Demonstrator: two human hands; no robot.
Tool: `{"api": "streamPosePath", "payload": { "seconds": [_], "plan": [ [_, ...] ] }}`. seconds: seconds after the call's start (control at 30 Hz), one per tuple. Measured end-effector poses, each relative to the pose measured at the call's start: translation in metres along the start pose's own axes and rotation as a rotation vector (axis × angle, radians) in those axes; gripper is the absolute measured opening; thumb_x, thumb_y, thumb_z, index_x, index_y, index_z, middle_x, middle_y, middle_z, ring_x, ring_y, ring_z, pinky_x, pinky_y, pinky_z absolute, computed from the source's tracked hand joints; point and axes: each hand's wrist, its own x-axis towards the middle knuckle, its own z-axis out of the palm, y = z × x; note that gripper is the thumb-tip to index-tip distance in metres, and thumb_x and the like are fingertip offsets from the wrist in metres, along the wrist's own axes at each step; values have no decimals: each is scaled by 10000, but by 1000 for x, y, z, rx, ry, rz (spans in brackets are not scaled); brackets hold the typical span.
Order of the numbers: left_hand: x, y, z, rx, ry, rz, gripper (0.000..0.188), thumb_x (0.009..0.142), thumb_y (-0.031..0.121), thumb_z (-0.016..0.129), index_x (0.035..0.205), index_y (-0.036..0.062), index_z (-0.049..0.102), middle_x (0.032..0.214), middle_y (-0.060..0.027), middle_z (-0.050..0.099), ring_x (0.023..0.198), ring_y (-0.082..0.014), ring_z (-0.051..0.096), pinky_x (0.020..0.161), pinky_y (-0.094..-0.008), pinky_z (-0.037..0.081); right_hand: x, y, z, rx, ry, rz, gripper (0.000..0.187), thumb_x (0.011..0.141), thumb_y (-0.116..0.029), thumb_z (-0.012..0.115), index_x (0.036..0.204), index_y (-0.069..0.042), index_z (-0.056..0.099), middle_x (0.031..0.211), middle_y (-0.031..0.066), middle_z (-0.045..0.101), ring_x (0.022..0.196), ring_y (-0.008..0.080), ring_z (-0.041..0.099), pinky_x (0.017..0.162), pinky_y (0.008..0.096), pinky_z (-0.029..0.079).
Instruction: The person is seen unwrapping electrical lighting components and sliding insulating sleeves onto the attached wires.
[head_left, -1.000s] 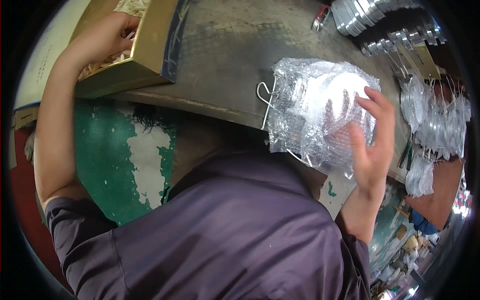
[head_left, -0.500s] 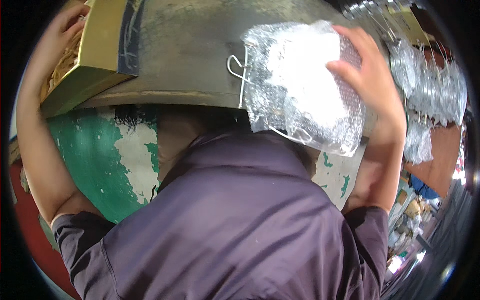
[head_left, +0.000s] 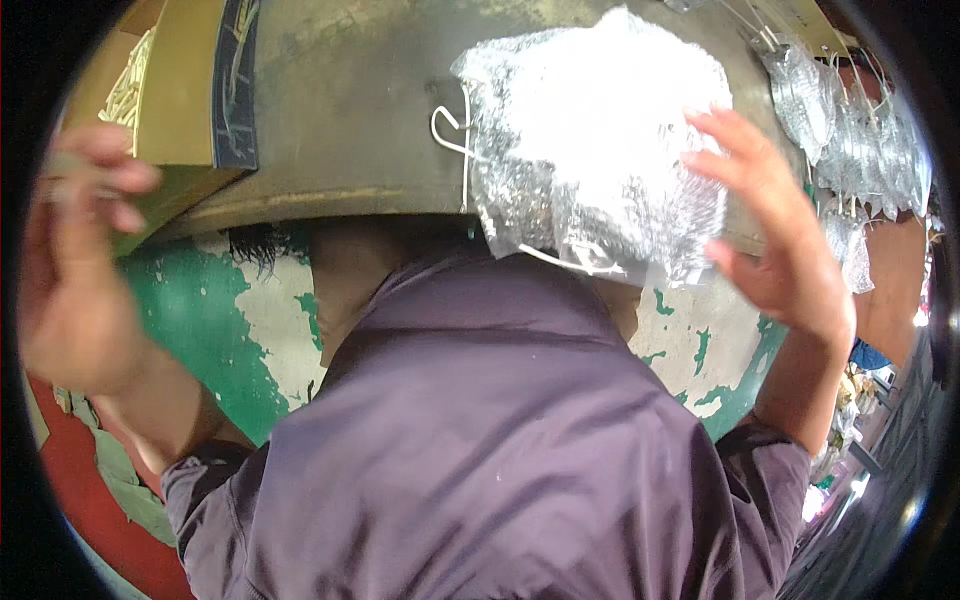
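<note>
A stack of clear bubble-wrap bags (head_left: 600, 130), glaring white under the light, lies on the dark tabletop before me, overlapping its front edge. White wire or cord loops (head_left: 452, 135) stick out from its left and lower sides. At its right edge is my right hand (head_left: 775, 215), fingers spread and holding nothing. My left hand (head_left: 85, 270) is at the far left, in front of a yellow-brown box (head_left: 180, 95). Its thumb and fingers are drawn together and somewhat blurred; what lies between them cannot be made out. Cream-coloured thin pieces (head_left: 128, 85) fill the box.
Several clear bubble-wrap bags (head_left: 850, 140) hang in bunches on the right, beside a brown panel (head_left: 890, 280). The worn tabletop (head_left: 350, 120) ends in a rounded front edge. Below it is a green, peeling painted surface (head_left: 200, 330). Mixed items clutter the far lower right.
My left hand has come out of the box and back toward me, its fingers closing together. My right hand has slid off the bubble-wrap stack toward its lower right edge.
</note>
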Motion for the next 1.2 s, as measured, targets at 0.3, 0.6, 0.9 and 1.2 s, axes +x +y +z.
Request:
{"api": "streamPosePath", "payload": {
  "seconds": [0.3, 0.6, 0.9, 1.2],
  "plan": [
    [-28, 24, 141, -612, -402, -124, 242, 982, 27, 417, 1176, 10, 561, 888, -79, 536, 738, -138, 494, 662, -229, 427, 17, 17, 32, -315, 130, -172, 649, 615, -68, 687, 1248, -135, 560, 1375, 115, 457, 1310, 352, 392, 1070, 501, 331],
    [-28, 19, 154, -483, -351, 64, 230, 944, -34, 432, 1122, 0, 573, 870, -57, 541, 687, -146, 492, 639, -243, 428, 35, 3, 36, -258, 205, -208, 749, 530, -201, 793, 1227, -87, 540, 1407, 121, 420, 1309, 353, 381, 1069, 549, 314],
    [-26, 27, 149, -379, -355, 61, 378, 784, -119, 475, 1112, 25, 597, 860, -134, 577, 718, -276, 579, 655, -338, 474, 48, 0, 30, -200, 187, -321, 683, 550, -143, 775, 1191, -38, 566, 1308, 160, 530, 1203, 353, 512, 995, 462, 431],
    [-32, 17, 156, -477, -283, 116, 230, 958, 24, 420, 1128, -41, 560, 899, -83, 570, 728, -133, 496, 678, -258, 440, 41, 65, -43, 438, 729, 138, 341, 948, -160, 596, 1221, 44, 573, 1070, 69, 655, 988, 115, 598, 881, 244, 453]
  ]
}}
